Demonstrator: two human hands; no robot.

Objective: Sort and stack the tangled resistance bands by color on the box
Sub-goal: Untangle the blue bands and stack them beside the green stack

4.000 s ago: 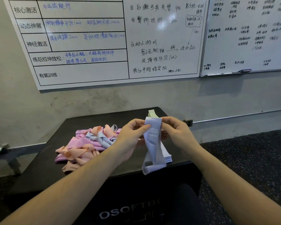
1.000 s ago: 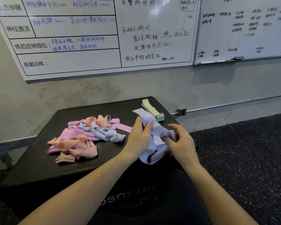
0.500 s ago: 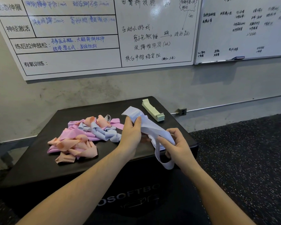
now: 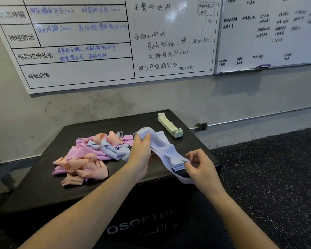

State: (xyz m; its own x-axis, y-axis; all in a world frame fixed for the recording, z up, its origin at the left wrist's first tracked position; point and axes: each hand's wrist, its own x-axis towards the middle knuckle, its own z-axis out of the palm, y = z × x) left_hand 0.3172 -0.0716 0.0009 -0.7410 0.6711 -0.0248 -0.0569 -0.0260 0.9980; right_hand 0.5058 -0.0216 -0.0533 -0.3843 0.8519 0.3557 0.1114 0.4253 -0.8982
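2 hands stretch 1 blue band over box | left hand grips far end | right hand pinches near end above blue stack | green stack behind | tangled pile left

The black box carries pale letters "OSOFTBO" on its front face, cut off at the right. Above the box, the left whiteboard bears printed row labels "动态伸展", "神经激活", "练后拉伸放松:", "有氧训练:", with handwritten "互动小游戏:" and "核心平板稳定PK". The right whiteboard's writing is too blurred to read.
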